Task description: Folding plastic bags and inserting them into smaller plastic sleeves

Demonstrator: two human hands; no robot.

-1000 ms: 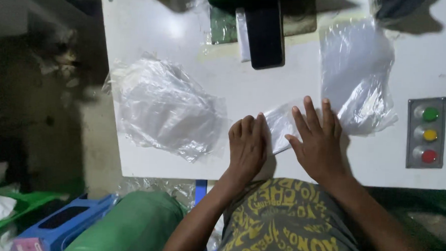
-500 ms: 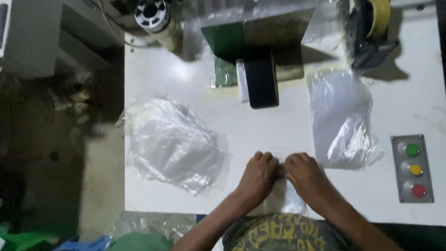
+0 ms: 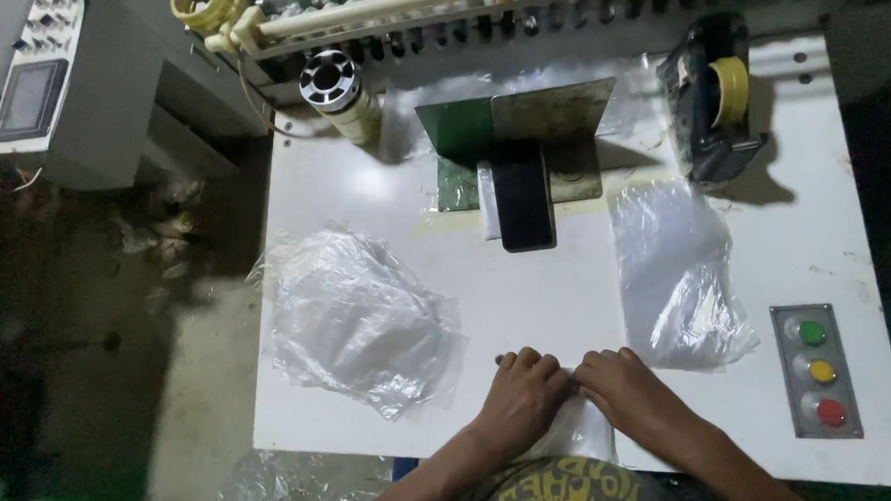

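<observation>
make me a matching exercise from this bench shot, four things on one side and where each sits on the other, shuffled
Things:
1. crumpled pile of clear bags
2. flat stack of clear bags
3. three-button panel
4. tape dispenser

Places:
A. far right corner of the white table
B. near right edge of the table
C. left part of the table
D. right of the dark plate, between it and the buttons

Pairs: 1-C, 2-D, 3-B, 4-A
</observation>
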